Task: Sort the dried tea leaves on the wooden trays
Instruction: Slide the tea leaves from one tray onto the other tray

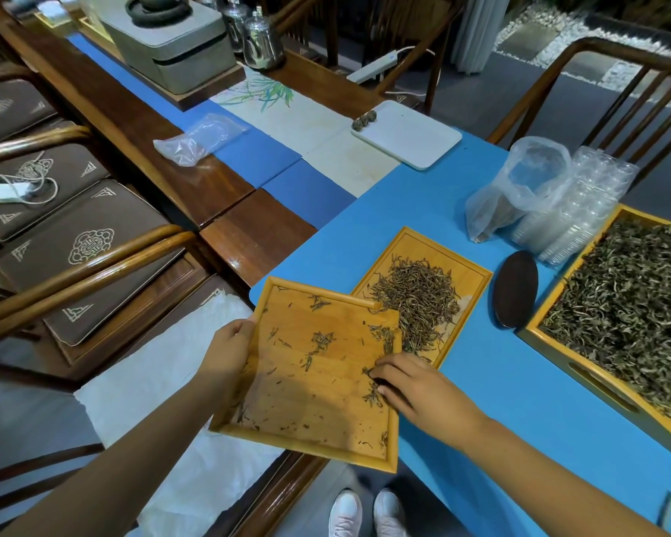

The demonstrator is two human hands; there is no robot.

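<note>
Both forearms reached in from the bottom edge, and between them a nearly emptied wooden tray (310,385) was held tilted, its far right corner overlapping a second wooden tray (423,292) that lay flat on the blue table cover (500,381). On the tilted tray's left rim the left hand (229,352) gripped, thumb over the edge and fingers hidden beneath. At its right rim the right hand (411,385) rested with fingertips bent down onto a small clump of scattered tea leaves (372,393) (whether any leaf was actually pinched I could not tell). More strays dotted the board toward its middle and far edge. A dense heap of sorted leaves (419,300) sat in the flat tray, just beyond the right hand. To the right, well apart, a deeper wooden box (551,335) held a broad mass of loose tea (628,304), with a dark oval dish (514,288) between it and the flat tray.
</note>
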